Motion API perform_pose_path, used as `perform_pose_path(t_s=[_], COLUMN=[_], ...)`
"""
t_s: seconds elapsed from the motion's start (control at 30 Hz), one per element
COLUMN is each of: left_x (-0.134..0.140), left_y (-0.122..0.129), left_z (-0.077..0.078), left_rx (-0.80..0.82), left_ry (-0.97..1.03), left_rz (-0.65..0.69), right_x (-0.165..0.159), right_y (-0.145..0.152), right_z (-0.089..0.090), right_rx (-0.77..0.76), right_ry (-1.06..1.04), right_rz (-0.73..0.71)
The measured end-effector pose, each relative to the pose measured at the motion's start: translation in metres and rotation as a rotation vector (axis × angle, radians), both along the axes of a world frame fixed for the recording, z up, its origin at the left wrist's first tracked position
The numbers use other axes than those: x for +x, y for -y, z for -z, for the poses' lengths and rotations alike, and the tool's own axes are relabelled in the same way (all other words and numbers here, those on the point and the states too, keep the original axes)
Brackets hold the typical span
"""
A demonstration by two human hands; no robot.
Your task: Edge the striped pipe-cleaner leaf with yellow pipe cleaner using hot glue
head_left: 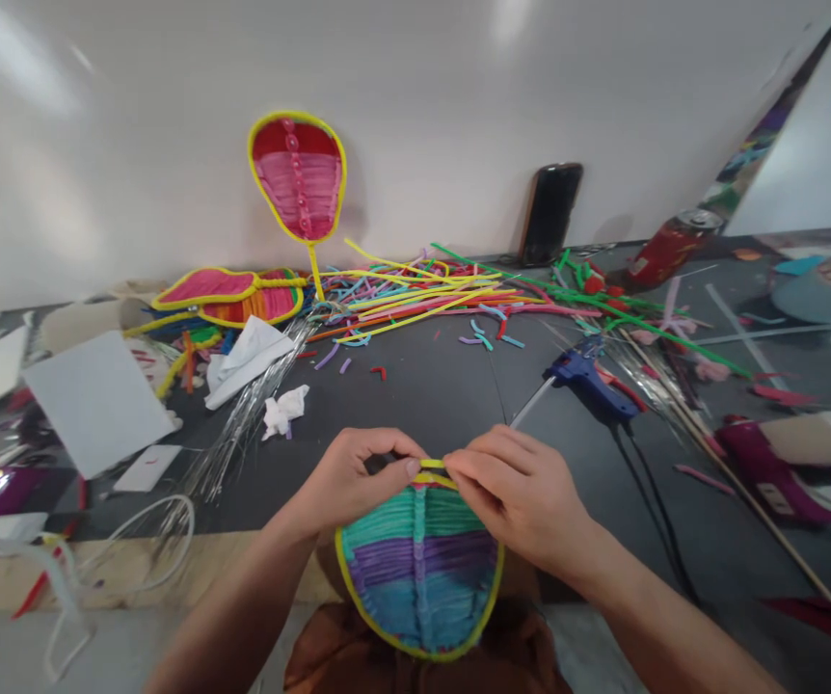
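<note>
A rounded pipe-cleaner panel [387, 559] in teal, purple and blue bands hangs tilted at my lap, with a yellow border and a raised strip down its middle. Along its top edge runs a yellow pipe cleaner [432, 465], slightly apart from the border at the centre. My left hand [364, 472] pinches it at the left, thumb and forefinger together. From the right, my right hand [513, 487] pinches the same yellow strip with its fingertips. The parts of the edge under my fingers are hidden.
Beyond my hands lies a pile of loose pipe cleaners [430, 294]. A blue glue gun [593, 381] with a cord rests to the right. A pink panel on a stem [300, 178] leans on the wall, as does a phone [551, 214]. Near it is a red can [672, 251].
</note>
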State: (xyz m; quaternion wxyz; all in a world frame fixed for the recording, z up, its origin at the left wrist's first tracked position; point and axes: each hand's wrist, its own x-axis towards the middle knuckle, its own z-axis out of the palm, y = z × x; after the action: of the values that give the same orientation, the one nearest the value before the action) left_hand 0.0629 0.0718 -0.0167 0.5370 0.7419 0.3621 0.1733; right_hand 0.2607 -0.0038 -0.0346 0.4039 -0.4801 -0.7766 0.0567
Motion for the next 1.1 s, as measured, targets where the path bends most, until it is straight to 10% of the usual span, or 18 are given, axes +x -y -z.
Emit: perform_pose_path(t_s=[0.3,0.57,1.1], left_x=[-0.004,-0.008,-0.006], left_y=[-0.010,0.007,0.007], left_z=[0.008,-0.009,0.005], left_rx=[0.037,0.106,0.342], left_ry=[-0.080,-0.082,0.030], left_rz=[-0.197,0.147,0.124], right_x=[0.003,0.006,0.003], right_y=[-0.002,0.006,0.008], right_z=[0.002,0.001,-0.002], right_rx=[-0.043,-0.132,-0.272], right_ry=[-0.028,-0.126,-0.114], right_rz=[0.094,0.029,-0.111])
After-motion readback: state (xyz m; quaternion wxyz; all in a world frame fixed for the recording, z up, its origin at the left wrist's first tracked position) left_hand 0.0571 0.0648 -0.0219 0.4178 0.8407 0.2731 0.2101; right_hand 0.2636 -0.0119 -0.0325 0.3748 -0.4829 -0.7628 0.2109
